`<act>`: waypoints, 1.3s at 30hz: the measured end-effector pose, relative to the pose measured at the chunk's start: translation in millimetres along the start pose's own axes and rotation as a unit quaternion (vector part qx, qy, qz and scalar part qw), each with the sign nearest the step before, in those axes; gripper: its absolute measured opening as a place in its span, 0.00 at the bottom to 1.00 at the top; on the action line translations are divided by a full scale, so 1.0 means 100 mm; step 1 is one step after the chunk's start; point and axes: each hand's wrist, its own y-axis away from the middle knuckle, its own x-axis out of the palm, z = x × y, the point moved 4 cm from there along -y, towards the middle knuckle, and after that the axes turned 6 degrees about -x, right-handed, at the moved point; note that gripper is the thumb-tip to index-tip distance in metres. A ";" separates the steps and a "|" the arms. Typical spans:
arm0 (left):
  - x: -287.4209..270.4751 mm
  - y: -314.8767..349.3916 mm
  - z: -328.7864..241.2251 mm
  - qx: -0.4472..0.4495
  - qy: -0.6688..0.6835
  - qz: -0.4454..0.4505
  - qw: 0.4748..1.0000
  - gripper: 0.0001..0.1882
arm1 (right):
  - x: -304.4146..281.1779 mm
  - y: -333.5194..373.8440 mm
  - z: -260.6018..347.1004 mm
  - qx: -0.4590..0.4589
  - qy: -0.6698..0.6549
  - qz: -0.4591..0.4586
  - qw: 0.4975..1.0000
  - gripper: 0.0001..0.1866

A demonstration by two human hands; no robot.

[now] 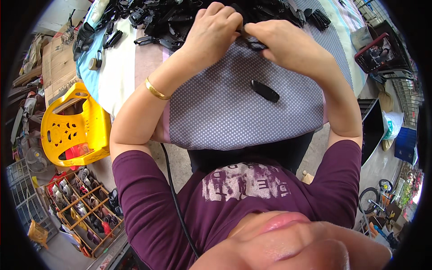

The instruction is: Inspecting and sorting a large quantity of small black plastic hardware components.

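Over the far part of the cloth-covered table (211, 121), my left hand (211, 33) and my right hand (290, 42) meet, fingers bent and closed. Between them is a small black plastic piece (255, 45); its end sticks out under my right fingers. My left fingertips pinch at the same dark piece, and their exact grip is partly hidden. Nearer to me, a single oblong black piece (264, 91) with a glossy face lies on the dotted cloth. Just beyond my hands spreads a large heap of similar black pieces (173, 22), several stacked in rows.
A small round container (94, 63) sits at the table's left side. A yellow plastic chair (101, 130) stands left of the table, with a shoe rack (85, 207) behind it. At the right edge is a device in a dark red case (373, 53). A black cable (173, 193) runs past my left side.
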 end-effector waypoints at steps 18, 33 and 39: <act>0.16 0.13 0.26 -0.370 0.766 -0.070 0.521 0.16 | 0.33 -0.17 -0.24 0.141 -0.530 -0.258 0.795 0.16; 0.13 0.20 0.33 -0.311 0.714 -0.053 0.625 0.19 | 0.29 -0.19 -0.24 0.115 -0.530 -0.315 0.779 0.12; 0.04 0.14 0.31 -0.292 0.694 -0.065 0.654 0.20 | 0.17 -0.10 -0.28 0.053 -0.342 -0.322 0.881 0.17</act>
